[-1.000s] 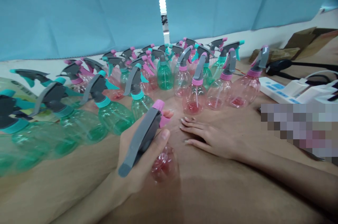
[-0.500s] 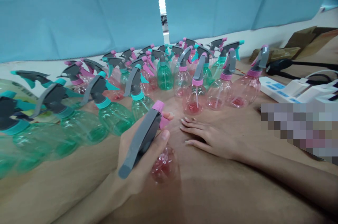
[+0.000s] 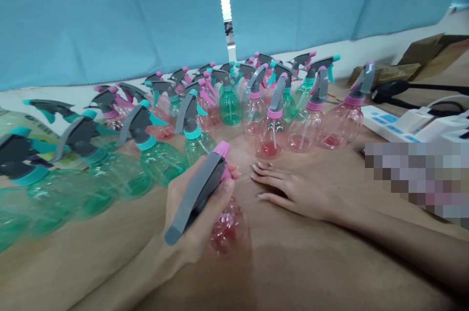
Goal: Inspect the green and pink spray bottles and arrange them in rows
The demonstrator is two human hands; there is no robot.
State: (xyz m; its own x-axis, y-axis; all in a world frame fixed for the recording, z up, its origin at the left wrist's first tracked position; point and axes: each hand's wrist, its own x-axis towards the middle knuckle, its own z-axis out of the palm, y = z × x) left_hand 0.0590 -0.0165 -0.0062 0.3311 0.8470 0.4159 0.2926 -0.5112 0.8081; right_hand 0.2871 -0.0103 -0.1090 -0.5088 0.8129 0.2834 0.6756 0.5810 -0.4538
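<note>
My left hand (image 3: pixel 194 213) is wrapped round the neck of a pink spray bottle (image 3: pixel 229 228) that stands on the table in front of me. Its grey spray head with a pink nozzle (image 3: pixel 223 149) points away from me, and my fingers lie at the pink trigger. A little red-tinted liquid seems to show low in this bottle; its neck is hidden by the hand. To the right, my right hand (image 3: pixel 289 189) rests flat on the brown tabletop (image 3: pixel 293 267), fingers spread and holding nothing. Just beyond it stands another pink spray bottle (image 3: pixel 271 137).
Green spray bottles (image 3: pixel 161 162) line the left side, with several more green and pink ones behind. A white power strip (image 3: pixel 388 123) with plugs, a black cabled object (image 3: pixel 392 91) and cardboard (image 3: pixel 425 59) lie at right. A blue cloth (image 3: pixel 293 3) hangs behind.
The fingers of my left hand have shifted slightly at the trigger, which shows less now. The view has moved a little; my right hand stays where it was.
</note>
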